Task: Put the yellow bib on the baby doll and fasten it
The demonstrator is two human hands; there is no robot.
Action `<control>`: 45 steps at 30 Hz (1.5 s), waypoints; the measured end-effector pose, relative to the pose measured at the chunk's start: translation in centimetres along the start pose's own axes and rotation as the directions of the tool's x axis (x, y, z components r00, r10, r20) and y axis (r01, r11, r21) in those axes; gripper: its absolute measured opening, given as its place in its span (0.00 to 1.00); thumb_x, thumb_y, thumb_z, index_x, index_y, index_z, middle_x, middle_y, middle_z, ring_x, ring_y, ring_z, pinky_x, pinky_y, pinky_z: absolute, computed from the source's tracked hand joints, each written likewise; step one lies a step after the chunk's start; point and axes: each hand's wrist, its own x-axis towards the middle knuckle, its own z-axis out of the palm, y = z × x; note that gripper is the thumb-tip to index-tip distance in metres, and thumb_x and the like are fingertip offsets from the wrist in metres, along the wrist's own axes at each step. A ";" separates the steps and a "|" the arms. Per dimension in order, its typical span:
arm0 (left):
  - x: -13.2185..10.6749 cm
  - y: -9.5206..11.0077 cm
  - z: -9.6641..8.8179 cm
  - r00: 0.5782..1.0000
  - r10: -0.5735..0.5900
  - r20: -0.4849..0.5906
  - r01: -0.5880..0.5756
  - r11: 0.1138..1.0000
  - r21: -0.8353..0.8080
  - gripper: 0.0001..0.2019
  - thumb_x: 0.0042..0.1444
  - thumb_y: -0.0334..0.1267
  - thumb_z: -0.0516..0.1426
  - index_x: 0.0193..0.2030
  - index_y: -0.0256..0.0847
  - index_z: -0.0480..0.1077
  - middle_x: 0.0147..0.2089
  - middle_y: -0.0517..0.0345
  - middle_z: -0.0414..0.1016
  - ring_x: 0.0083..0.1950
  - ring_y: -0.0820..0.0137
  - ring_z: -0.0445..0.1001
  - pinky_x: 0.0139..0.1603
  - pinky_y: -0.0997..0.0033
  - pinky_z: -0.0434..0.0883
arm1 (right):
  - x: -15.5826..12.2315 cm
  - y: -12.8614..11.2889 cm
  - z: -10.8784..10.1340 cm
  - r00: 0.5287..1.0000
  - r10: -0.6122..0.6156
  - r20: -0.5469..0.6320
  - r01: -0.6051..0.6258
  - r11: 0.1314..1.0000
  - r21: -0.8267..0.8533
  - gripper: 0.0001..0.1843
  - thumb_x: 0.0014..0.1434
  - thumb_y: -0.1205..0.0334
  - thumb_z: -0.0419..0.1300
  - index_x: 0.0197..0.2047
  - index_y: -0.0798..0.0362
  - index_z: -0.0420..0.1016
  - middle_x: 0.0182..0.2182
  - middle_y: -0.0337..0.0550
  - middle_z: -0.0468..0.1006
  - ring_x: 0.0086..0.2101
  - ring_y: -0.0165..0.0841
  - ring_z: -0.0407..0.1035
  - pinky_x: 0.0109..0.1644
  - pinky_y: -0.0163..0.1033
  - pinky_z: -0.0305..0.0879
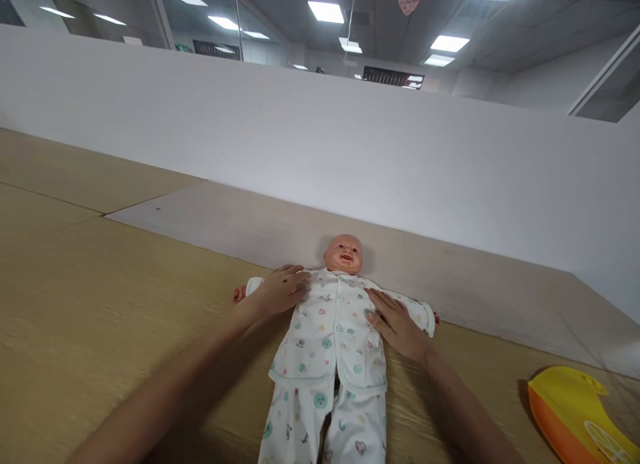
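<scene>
While unclenched, left hand (283, 291) and right hand (397, 327) on the clothed doll (337, 337).

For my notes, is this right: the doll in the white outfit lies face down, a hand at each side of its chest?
No, the head view shows the doll lying face up, with the left hand and right hand at either side of its chest.
</scene>
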 end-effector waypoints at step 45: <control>2.7 0.8 4.4 0.992 -0.105 -0.075 0.119 0.969 0.218 0.22 0.62 0.37 0.43 0.61 0.31 0.57 0.50 0.38 0.67 0.49 0.54 0.67 0.47 0.56 0.63 | 3.3 1.9 1.4 0.985 0.030 -0.169 -0.067 0.975 -0.214 0.42 0.43 0.77 0.48 0.65 0.61 0.52 0.55 0.54 0.64 0.52 0.43 0.61 0.56 0.43 0.58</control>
